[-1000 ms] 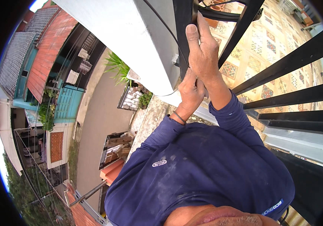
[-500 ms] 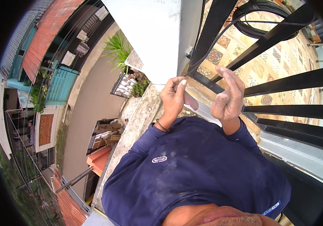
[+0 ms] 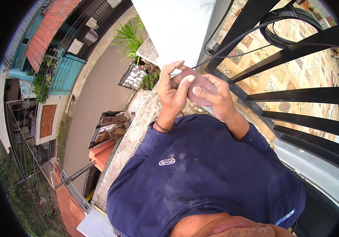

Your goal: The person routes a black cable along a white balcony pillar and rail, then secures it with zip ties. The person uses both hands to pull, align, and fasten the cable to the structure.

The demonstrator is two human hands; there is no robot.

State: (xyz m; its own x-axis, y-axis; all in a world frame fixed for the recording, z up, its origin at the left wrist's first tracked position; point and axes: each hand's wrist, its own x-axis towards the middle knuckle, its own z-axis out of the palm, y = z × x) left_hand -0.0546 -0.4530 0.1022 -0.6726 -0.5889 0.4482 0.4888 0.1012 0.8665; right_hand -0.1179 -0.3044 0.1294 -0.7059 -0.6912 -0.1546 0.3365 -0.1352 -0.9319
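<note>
In front of my chest, both hands hold a small, bent piece of reddish-brown sandpaper [image 3: 204,83] with pale dust on it. My left hand [image 3: 171,91] grips its left end, the thumb pressed on top and some fingers raised behind. At the right, my right hand [image 3: 221,100] pinches it, thumb lying on the face and fingers behind. Pale dust coats the fingertips. Just beyond the hands rises a white wall corner [image 3: 173,31].
To the right, a black metal railing [image 3: 296,94] borders a patterned tile floor [image 3: 270,81]. A coil of black cable [image 3: 274,37] hangs on it, and a loose cable runs near my hands. A concrete ledge [image 3: 130,154] drops to a street [image 3: 94,106] on the left.
My right hand, raised and open before, has come in and taken hold of the sandpaper. The sandpaper, hanging below my left hand earlier, is now raised between both hands.
</note>
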